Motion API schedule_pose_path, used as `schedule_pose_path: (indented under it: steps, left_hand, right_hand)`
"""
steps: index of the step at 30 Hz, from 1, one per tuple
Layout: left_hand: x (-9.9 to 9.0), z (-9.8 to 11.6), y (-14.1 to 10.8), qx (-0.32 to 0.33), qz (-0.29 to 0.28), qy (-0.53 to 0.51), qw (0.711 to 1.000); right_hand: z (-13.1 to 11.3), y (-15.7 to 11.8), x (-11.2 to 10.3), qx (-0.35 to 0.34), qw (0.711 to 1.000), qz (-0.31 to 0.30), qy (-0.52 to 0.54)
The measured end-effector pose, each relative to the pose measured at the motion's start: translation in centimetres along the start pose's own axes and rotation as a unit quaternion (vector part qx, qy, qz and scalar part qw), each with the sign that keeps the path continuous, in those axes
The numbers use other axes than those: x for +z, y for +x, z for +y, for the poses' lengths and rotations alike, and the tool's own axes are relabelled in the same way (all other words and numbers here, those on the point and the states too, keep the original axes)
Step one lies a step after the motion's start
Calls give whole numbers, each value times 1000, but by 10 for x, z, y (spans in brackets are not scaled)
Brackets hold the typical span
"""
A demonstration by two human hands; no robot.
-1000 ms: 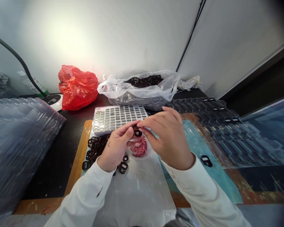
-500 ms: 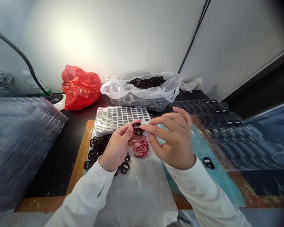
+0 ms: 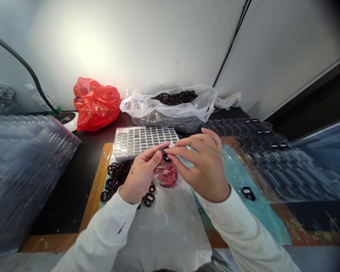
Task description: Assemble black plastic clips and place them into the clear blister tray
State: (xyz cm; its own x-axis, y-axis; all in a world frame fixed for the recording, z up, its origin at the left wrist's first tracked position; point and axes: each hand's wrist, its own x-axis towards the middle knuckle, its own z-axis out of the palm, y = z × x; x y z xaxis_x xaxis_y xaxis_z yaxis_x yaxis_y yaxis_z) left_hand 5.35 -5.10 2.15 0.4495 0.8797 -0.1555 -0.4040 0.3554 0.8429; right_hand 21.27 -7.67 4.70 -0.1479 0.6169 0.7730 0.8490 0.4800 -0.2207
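A small black plastic frame with a window and a round hole is pinched between the thumb and fingers of my left hand. My right hand has its thumb and forefinger closed together against the frame's window, covering part of it; whatever sits between those fingertips is hidden. Just below, a round clear dish holds many small pink pin-like pieces. Beside my left wrist lies a pile of similar black frames, with a few loose ones nearer me.
Behind my hands stands a white tray of small rectangular pieces. Farther back are a red bag and a clear bag of black parts. Clear plastic trays are stacked left and spread right. One black frame lies right.
My right hand has moved slightly left, and its thumb and forefinger have come together over the frame's window. My left hand keeps its hold on the frame.
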Motion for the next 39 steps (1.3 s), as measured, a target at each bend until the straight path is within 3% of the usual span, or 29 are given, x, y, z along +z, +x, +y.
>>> schedule_pose_path:
  steps: [10, 17, 25, 29, 34, 39]
  left_hand:
    - [-2, -4, 2, 14, 18, 76, 997]
    - [-2, -5, 4, 20, 18, 78, 997]
    - [-1, -5, 3, 28, 6, 97, 995]
    - [1, -3, 3, 15, 6, 60, 998]
    - [1, -3, 2, 11, -1, 25, 1000]
    - [0, -4, 2, 8, 0, 31, 999]
  right_hand:
    - [4, -1, 2, -9, 995, -93, -19]
    - [5, -2, 5, -39, 994, -74, -64]
    - [7, -1, 0, -21, 994, -110, -21]
    - [7, 0, -2, -14, 998, -59, 1]
    - [9, -2, -2, -55, 998, 10, -28]
    - [8, -4, -2, -64, 997, 22, -47]
